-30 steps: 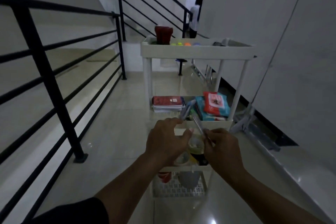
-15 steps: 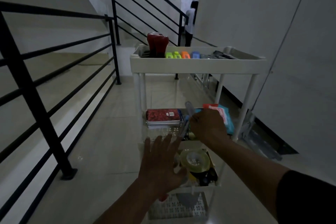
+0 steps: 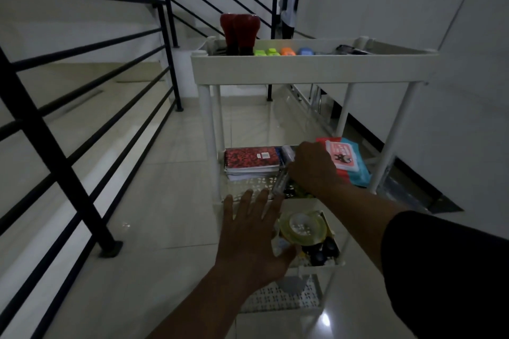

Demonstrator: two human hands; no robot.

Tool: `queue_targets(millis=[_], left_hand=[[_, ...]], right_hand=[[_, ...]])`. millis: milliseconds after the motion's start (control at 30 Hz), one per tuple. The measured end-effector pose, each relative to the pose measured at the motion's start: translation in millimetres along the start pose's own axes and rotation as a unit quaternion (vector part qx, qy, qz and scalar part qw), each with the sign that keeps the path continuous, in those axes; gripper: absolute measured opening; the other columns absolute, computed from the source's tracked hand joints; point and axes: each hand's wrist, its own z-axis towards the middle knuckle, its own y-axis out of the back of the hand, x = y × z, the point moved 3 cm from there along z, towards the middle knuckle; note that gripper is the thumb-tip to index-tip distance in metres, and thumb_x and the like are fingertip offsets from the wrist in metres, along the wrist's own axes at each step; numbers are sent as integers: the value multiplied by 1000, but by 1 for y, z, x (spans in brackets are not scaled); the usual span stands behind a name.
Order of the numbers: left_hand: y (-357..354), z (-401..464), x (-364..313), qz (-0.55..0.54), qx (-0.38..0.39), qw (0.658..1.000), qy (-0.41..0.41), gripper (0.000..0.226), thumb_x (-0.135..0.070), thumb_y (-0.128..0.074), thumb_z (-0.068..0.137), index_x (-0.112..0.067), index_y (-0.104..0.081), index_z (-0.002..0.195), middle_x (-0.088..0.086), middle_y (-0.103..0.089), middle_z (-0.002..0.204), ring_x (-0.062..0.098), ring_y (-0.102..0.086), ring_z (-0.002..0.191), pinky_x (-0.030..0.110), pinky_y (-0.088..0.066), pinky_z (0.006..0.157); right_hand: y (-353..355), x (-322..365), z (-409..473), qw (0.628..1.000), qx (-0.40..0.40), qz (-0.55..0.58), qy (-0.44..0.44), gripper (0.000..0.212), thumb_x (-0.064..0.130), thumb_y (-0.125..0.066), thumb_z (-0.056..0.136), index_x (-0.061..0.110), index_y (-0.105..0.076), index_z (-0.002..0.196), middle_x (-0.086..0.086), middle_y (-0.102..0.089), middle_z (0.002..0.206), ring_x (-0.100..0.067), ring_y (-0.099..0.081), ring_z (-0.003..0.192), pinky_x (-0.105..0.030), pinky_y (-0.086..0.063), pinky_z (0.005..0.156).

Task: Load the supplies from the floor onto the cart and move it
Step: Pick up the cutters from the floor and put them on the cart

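Observation:
A white tiered cart [image 3: 311, 70] stands in front of me. Its top tray holds two red bottles [image 3: 239, 33] and small coloured items [image 3: 281, 51]. On the middle shelf lie a red notebook stack [image 3: 252, 161] and a wipes pack [image 3: 344, 158]. My right hand [image 3: 312, 169] reaches over that shelf, shut on a slim clear tube [image 3: 281, 181]. My left hand [image 3: 253, 239] hovers flat and open over the lower shelf, beside a roll of yellowish tape [image 3: 303, 227] and dark round items [image 3: 322, 252].
A black metal railing [image 3: 82, 124] runs along my left. A white wall [image 3: 413, 22] closes the right side, with a metal frame on the floor by it. A person [image 3: 289, 5] stands far ahead by the stairs. Glossy tiled floor lies left of the cart.
My right hand has carried the tube from the lower shelf up to the middle shelf. My left hand opened and spread flat. The cart looms closer.

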Motion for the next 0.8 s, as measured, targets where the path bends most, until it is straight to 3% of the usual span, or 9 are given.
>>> queue_targets(millis=[200,267,367,433,500,600,700,800], left_hand=[[4,1,-1,-1,17,1000,10,93,-82,-32,72,-38,-9,151,-4,-18,161,25,-10,148,55,7,117],[6,1,0,-5,33,999,14,93,-81,-25,71,-39,-1,151,-5,-10,163,23,-2,149,53,12,115],[16,0,-3,-40,18,999,-3,91,-76,-27,75,-35,-3,152,-4,-7,163,19,5,149,52,15,116],[30,-8,-3,-108,-55,993,-19,78,-60,-46,82,-23,-31,148,3,-29,157,23,-11,148,54,-6,119],[43,-22,1,-161,-182,970,-6,54,-42,-59,81,-12,-56,126,9,-53,135,28,-38,135,52,-34,109],[50,-44,12,-222,-309,919,99,47,-35,-66,76,-12,-51,114,8,-49,114,25,-47,108,42,-47,86],[39,-50,25,-373,-289,850,235,74,-30,-76,76,-14,-35,136,9,-39,132,22,-45,117,46,-48,95],[28,-45,31,-471,-191,825,249,95,-28,-76,79,-30,-14,151,0,-23,156,22,-32,139,49,-36,112]], right_hand=[[2,-3,-3,997,58,-50,29,26,30,-41,99,13,-59,106,-10,-66,98,-24,-62,90,-35,-51,82],[17,-6,-9,998,17,-63,25,24,28,-46,97,10,-63,97,-13,-64,93,-26,-62,86,-35,-49,75],[41,-14,-28,996,-80,28,-7,22,24,-50,96,14,-67,88,-8,-60,95,-18,-58,80,-31,-50,74],[57,-25,-48,980,-170,101,-28,21,26,-52,96,14,-70,92,-2,-57,96,-5,-53,73,-16,-47,66],[71,-36,-75,959,-242,149,-9,20,26,-54,95,12,-67,100,-1,-55,97,0,-51,71,-7,-43,57],[79,-57,-110,924,-318,211,-14,17,16,-56,91,9,-56,107,-8,-53,105,1,-51,80,-2,-43,62],[66,-83,-125,871,-296,359,-159,57,-6,-56,83,19,-40,131,-13,-43,126,-7,-50,96,-11,-50,63],[47,-92,-131,835,-143,460,-265,78,-4,-55,85,31,-22,147,-10,-30,150,-20,-46,123,-42,-54,90]])
